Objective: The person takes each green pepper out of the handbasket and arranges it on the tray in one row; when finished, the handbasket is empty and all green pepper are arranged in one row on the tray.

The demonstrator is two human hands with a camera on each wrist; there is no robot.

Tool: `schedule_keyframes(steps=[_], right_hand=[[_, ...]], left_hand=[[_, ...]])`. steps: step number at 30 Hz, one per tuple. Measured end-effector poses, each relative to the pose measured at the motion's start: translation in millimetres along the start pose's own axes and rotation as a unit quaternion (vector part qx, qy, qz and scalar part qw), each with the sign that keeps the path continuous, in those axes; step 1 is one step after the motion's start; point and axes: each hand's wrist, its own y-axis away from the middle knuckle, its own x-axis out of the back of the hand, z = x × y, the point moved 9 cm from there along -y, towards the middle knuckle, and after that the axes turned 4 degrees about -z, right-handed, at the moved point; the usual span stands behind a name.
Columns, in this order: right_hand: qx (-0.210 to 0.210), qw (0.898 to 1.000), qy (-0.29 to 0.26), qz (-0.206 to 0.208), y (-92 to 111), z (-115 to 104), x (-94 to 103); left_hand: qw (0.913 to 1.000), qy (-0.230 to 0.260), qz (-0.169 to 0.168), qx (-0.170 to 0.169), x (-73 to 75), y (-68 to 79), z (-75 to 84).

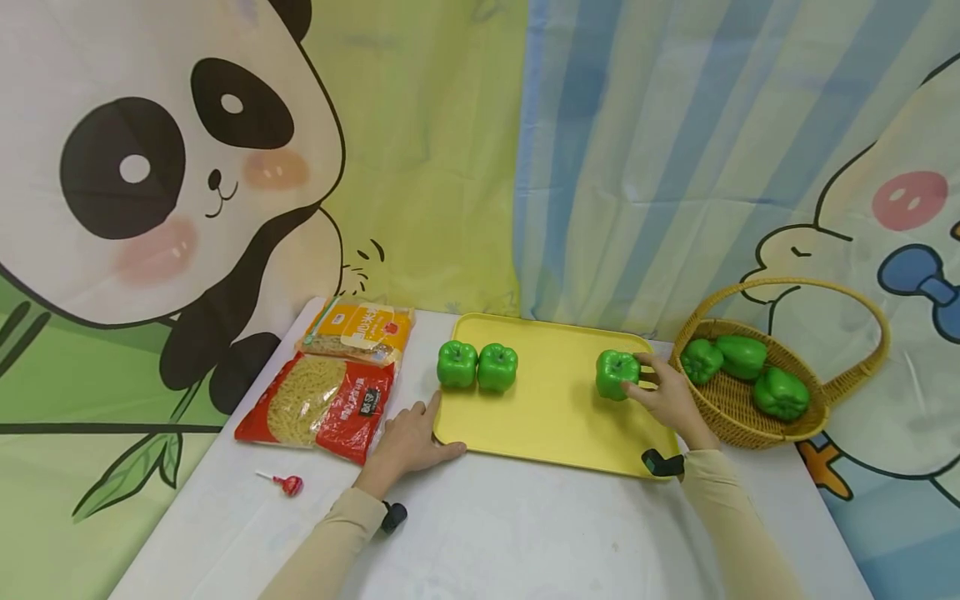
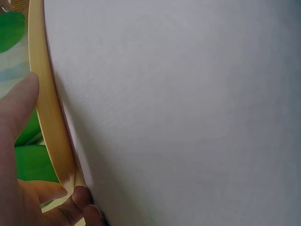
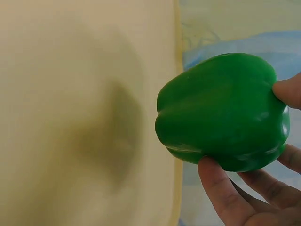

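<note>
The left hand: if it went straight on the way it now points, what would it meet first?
The left hand touches the yellow tray; past its rim, the leftmost green pepper would probably come first, though depth is hard to judge.

Long sleeves (image 1: 733, 517), plain pale beige; small cameras (image 1: 663, 464), black, wrist-worn

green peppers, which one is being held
The pepper in the right hand, over the tray; two others sit at its left end, three more in the basket.

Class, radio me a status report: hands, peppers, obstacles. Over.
Right hand grips pepper above tray. Left hand touches tray's rim. Two peppers on tray, three in basket. No obstacle visible.
</note>
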Motion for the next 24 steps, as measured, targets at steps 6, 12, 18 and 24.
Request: schedule_keyframes(steps=[6, 12, 18, 24], right_hand=[[0.022, 0.999, -0.038, -0.030, -15, -9, -35.2], [0.031, 0.997, -0.063, -0.043, -24, -21, -58.4], [0.036, 0.995, -0.080, -0.052, -31, -32, -74.1], [0.045, 0.993, -0.091, -0.066, -36, -44, -84.9]], left_hand=[[1.0000, 0.003, 0.000, 0.001, -0.7, 0.4, -0.1], [1.0000, 0.007, -0.001, 0.002, -1.9, 0.1, -0.1], [0.9999, 0.010, -0.007, 0.004, -3.5, 0.6, -0.7], [1.0000, 0.000, 0.001, -0.001, -0.7, -0.3, -0.1]])
